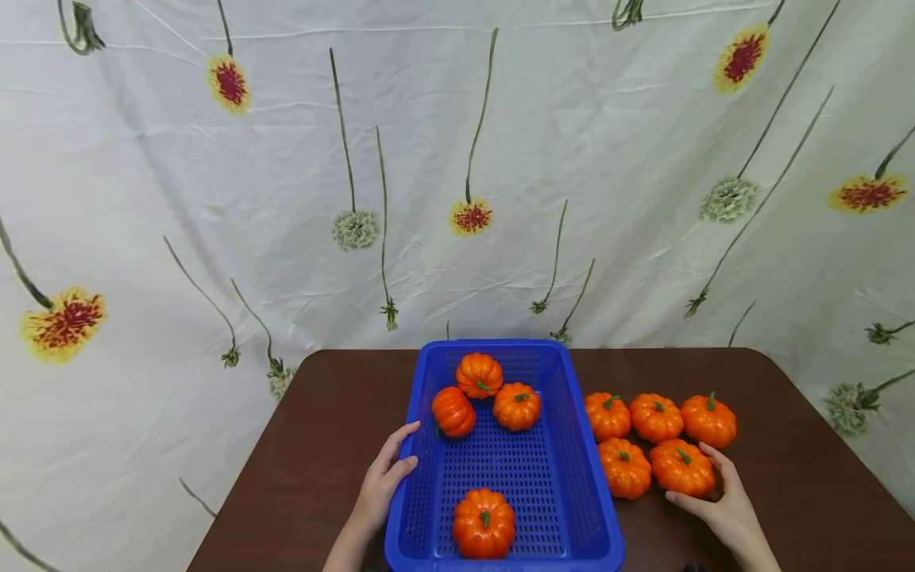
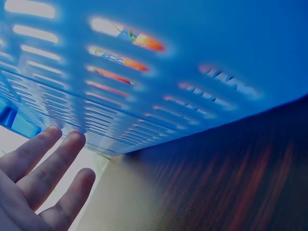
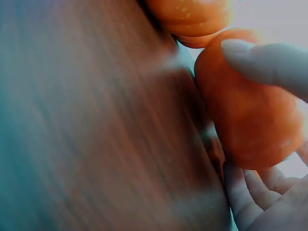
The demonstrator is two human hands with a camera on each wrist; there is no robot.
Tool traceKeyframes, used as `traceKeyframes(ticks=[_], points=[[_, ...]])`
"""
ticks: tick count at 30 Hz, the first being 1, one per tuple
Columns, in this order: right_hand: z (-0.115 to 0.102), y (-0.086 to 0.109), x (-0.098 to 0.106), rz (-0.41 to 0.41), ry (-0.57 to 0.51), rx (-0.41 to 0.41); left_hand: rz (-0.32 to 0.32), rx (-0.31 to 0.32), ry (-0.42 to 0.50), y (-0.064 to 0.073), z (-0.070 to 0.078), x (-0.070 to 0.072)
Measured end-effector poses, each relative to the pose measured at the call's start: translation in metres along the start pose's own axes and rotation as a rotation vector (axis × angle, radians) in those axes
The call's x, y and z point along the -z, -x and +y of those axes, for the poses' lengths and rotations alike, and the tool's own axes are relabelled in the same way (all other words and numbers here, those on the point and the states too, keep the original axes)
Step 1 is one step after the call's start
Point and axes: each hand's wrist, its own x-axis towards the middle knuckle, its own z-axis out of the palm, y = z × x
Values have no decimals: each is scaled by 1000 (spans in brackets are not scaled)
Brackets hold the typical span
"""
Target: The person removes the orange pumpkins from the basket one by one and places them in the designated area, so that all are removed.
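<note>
On the table's right side, my right hand [image 1: 729, 506] grips a small orange pumpkin [image 1: 682, 469] with a green stem. Seen from the right wrist, the thumb [image 3: 260, 61] lies on one side of this pumpkin and the fingers curl under the other. A blue plastic basket [image 1: 611, 508] with slotted walls stands in the middle. My left hand [image 1: 379, 483] is at its left rim, index finger and thumb reaching the edge. In the left wrist view the other fingers [image 2: 53, 163] extend fairly straight beside the slotted outer wall [image 2: 192, 48].
Inside the basket, three pumpkins [image 1: 518, 407] cluster at the far end and another pumpkin [image 1: 484, 524] sits near the front. Several more pumpkins [image 1: 624, 469] stand close together right of the basket on the brown table [image 1: 307, 445]. A flowered cloth [image 1: 429, 159] hangs behind.
</note>
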Motion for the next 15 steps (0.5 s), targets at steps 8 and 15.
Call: traceKeyframes(ticks=[8, 15], points=[[0, -3, 2, -30, 19, -36, 0, 4, 14, -1, 2, 0], [0, -2, 2, -30, -2, -44, -4, 10, 10, 0, 1, 0]])
